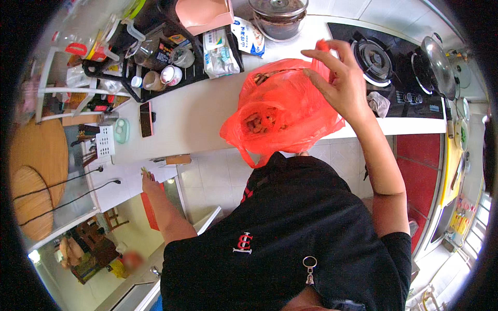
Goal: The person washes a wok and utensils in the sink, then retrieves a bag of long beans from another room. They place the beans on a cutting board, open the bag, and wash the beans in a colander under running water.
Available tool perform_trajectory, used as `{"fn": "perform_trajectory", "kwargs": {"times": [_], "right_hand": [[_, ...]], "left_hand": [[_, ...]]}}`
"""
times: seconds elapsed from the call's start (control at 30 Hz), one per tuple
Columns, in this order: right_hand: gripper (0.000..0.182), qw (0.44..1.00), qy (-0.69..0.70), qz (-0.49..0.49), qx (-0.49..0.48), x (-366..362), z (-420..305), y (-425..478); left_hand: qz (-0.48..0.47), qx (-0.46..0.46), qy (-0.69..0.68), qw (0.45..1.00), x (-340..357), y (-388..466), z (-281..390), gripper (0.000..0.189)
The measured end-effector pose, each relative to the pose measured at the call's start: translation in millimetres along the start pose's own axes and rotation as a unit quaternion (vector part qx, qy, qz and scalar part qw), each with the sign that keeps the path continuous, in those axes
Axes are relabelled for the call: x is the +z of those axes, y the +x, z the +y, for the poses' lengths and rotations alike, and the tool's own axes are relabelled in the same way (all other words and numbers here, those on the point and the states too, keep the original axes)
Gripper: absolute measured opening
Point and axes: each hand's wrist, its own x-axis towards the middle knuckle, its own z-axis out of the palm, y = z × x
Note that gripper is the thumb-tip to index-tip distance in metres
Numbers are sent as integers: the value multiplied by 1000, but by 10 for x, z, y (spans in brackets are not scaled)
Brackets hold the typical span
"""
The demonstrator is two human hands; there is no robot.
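Note:
My right hand [342, 79] is at the upper edge of a thin red plastic bag [295, 105], with a bag handle caught at its curled fingers while thumb and index finger are spread apart. The bag rests on the white counter's front edge. Brown, knobbly pieces [258, 122] show through its open mouth, and darker stick-like pieces [268, 77] show at a second gap. Out to the left, my left hand [149, 183] holds a small bunch of pale green, stalk-like bits [145, 171]; what they are is too small to tell.
Behind the bag stand a lidded glass pot [279, 21], a pink plastic bin [204, 15] and white packets [249, 37]. A black gas hob [404, 74] with a wok lies to the right. Jars on a black rack [190, 74], a phone [146, 119] and a white basket [105, 142] are left.

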Motion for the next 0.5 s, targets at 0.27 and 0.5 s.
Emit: {"fn": "perform_trajectory", "kwargs": {"times": [0.27, 0.5], "right_hand": [[21, 957, 253, 121, 72, -564, -106, 306], [21, 992, -22, 27, -122, -747, -481, 110]], "left_hand": [[67, -61, 29, 995, 229, -713, 352, 22], [32, -45, -19, 998, -178, -135, -5, 17]]}}
